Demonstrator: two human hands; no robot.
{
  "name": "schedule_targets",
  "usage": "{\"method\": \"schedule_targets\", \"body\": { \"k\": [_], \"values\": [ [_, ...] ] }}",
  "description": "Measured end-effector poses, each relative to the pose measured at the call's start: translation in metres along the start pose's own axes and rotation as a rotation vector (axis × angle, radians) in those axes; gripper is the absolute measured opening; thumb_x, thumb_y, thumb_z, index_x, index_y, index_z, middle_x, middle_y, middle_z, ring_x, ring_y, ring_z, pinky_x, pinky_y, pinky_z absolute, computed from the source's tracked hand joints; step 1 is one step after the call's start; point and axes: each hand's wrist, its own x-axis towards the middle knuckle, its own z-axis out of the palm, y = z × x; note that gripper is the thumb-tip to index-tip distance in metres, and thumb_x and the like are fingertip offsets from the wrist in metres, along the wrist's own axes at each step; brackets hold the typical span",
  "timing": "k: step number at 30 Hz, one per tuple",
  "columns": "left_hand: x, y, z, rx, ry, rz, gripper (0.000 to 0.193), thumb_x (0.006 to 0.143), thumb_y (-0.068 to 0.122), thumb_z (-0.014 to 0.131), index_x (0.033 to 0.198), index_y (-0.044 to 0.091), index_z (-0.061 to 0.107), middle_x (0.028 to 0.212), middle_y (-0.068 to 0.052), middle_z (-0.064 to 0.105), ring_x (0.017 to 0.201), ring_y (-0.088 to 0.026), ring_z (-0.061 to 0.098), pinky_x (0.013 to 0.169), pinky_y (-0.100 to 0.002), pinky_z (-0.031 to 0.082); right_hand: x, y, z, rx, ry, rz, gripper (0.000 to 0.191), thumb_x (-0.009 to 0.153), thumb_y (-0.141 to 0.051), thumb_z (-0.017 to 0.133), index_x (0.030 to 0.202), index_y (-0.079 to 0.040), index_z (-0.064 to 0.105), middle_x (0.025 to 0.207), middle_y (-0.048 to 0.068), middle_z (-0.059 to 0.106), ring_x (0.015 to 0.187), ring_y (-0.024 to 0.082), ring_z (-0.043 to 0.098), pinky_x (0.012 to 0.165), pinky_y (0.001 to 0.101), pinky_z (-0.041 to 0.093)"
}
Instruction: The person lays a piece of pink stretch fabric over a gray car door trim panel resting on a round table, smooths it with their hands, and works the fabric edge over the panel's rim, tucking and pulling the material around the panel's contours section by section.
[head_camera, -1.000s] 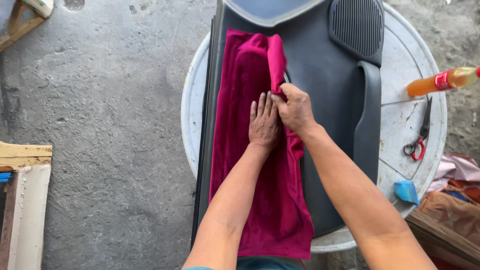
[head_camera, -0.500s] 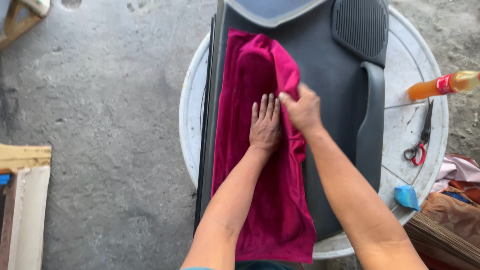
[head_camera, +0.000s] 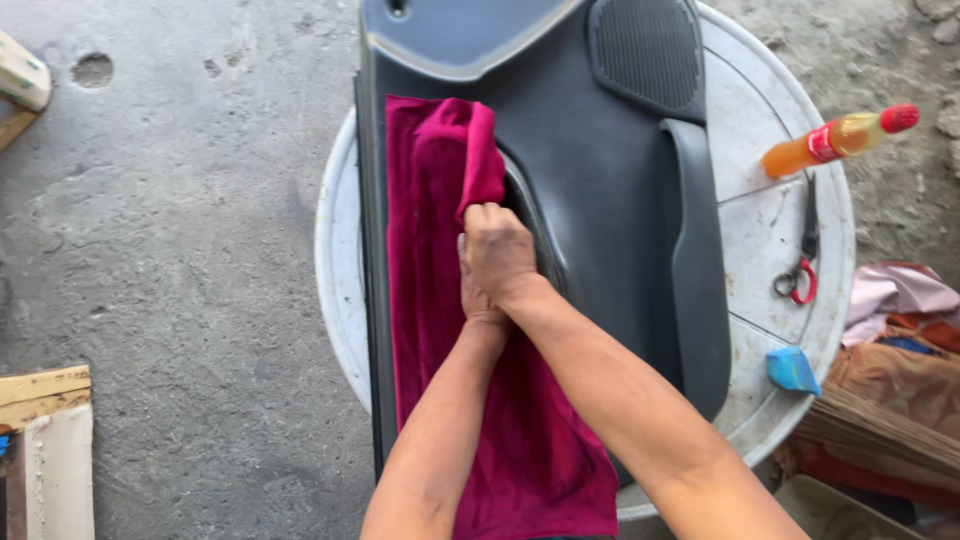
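Magenta cloth (head_camera: 440, 330) is draped lengthwise down the left side of a dark grey car door panel (head_camera: 610, 230), which lies across a round white table (head_camera: 770, 250). Right hand (head_camera: 497, 250) is closed on the cloth's folded-over edge near the top, knuckles up. Left hand (head_camera: 477, 300) sits right under it, mostly hidden, so can't tell if it's flat or gripping. The cloth's left edge runs close along the panel's left rim; its right edge meets the curved trim line. Bare panel to the right of the hands. Near the table's right rim: orange bottle (head_camera: 835, 138), scissors (head_camera: 800, 262), blue scrap (head_camera: 792, 370). Open concrete floor (head_camera: 170, 250) on the left.
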Motion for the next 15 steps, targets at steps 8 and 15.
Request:
{"method": "schedule_targets", "body": {
  "k": [8, 15],
  "values": [
    [-0.006, 0.008, 0.008, -0.141, 0.108, -0.009, 0.064, 0.097, 0.031, 0.047, 0.155, 0.005, 0.040, 0.163, -0.016, 0.037, 0.154, -0.033, 0.027, 0.126, -0.051, 0.018, 0.003, 0.022, -0.016, 0.216, 0.038, 0.152, 0.012, 0.088, -0.009, 0.073, 0.089, -0.005, 0.062, 0.091, 0.017, 0.069, 0.086, 0.037, 0.067, 0.075, 0.0452, 0.054],
    [-0.001, 0.016, 0.011, -0.165, 0.236, -0.084, 0.056, 0.097, 0.021, 0.046, 0.150, 0.002, 0.051, 0.161, -0.016, 0.045, 0.152, -0.034, 0.037, 0.126, -0.052, 0.019, 0.001, 0.084, -0.034, 1.061, 0.259, 0.645, 0.005, 0.098, -0.006, 0.069, 0.100, -0.004, 0.065, 0.090, 0.001, 0.068, 0.082, 0.008, 0.059, 0.075, 0.0272, 0.053]
  ]
}}
